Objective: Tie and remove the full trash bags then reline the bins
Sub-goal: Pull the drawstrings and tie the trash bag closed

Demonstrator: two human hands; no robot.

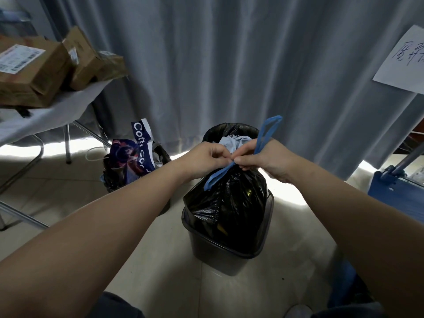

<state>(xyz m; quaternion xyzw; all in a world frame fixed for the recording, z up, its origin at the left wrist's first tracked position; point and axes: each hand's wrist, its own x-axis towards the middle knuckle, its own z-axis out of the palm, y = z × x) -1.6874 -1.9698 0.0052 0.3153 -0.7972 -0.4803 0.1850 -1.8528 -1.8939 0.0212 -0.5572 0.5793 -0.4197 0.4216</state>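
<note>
**Black plastic trash bag (pixel 231 203) being knotted at its neck**

The bag is sitting in a dark grey square plastic bin (pixel 229 258). The bin is standing on the pale tiled floor (pixel 160 260) before a long grey curtain (pixel 206 65), with daylight glowing under the hem. The left hand (pixel 207 157) and right hand (pixel 263 160) are meeting above the gathered neck, each pinching the blue plastic drawstring (pixel 218 174). One loop is sticking up past the right wrist and another is drooping down the bag's front.

Just behind, partly hidden by the hands, a second black-lined bin (pixel 229 130) is showing pale rubbish. To the left, a third lined bin (pixel 114 177) is holding a dark blue printed paper bag (pixel 137 145). Brown cardboard boxes (pixel 34 72) are lying on a white folding table (pixel 46 115). A white handwritten paper sheet (pixel 401 63) is showing at the right edge.
</note>
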